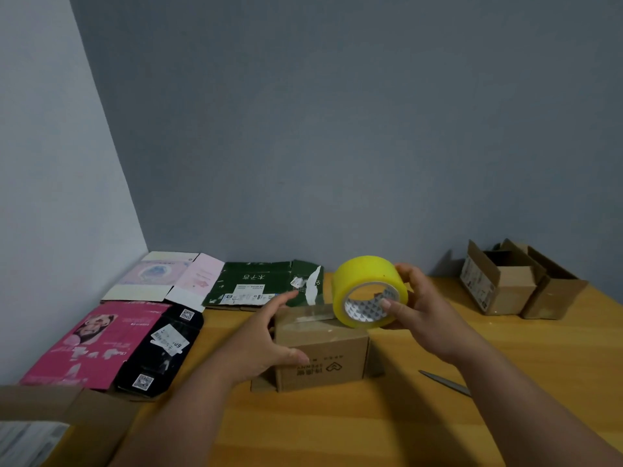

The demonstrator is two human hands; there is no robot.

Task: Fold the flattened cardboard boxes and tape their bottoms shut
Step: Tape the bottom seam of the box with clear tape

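A small brown cardboard box [332, 355] stands folded on the wooden table, its printed logo upside down toward me. My left hand [266, 338] clasps its left side, fingers spread over the top edge and thumb on the front face. My right hand [418, 308] holds a yellow tape roll [367, 284] on edge above the box's right top corner, thumb in the core. A clear strip of tape [313, 313] runs from the roll across the box top toward my left fingers.
Flattened boxes lie at the left: a pink one [91, 345], a black one [161, 352], a pale one [158, 276] and a green one [256, 284]. Two folded brown boxes [519, 288] stand at the far right. A blade [445, 382] lies right of the box. Cardboard [50, 429] fills the bottom-left corner.
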